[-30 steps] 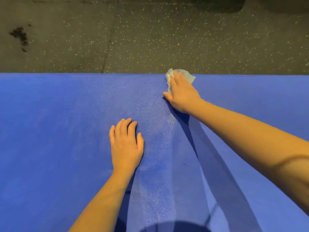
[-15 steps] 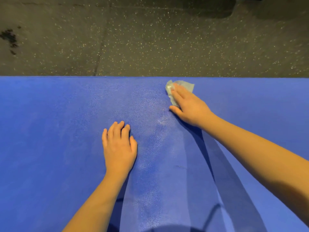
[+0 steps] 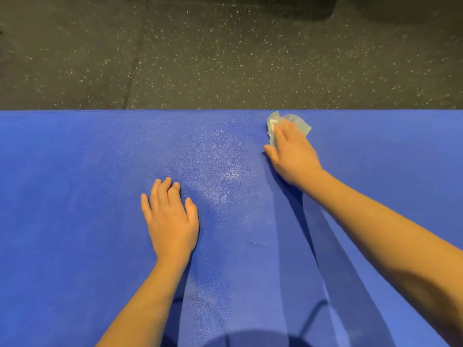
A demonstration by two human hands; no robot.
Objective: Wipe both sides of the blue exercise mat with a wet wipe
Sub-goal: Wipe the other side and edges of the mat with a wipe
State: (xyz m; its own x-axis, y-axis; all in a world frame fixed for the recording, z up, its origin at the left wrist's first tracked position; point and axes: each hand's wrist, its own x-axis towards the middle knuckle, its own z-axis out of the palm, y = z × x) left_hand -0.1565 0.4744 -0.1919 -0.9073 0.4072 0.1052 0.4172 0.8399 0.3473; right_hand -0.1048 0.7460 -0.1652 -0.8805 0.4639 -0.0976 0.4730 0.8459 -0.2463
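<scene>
The blue exercise mat point(image 3: 75, 196) lies flat and fills the lower two thirds of the head view. A damp, glistening streak runs down its middle. My right hand point(image 3: 292, 154) presses a crumpled pale wet wipe point(image 3: 299, 123) against the mat, just inside its far edge. The wipe shows beyond my fingertips; the rest is hidden under my palm. My left hand point(image 3: 171, 216) rests flat on the mat, fingers together, left of the streak and holding nothing.
Dark speckled rubber flooring point(image 3: 250, 58) lies beyond the mat's far edge, with a seam point(image 3: 132, 71) running through it. Shadows of my arms and head fall across the near part of the mat.
My right hand drew the wipe back from the far edge onto the mat, then pushed it out toward the edge again and slightly right. My left hand stayed planted.
</scene>
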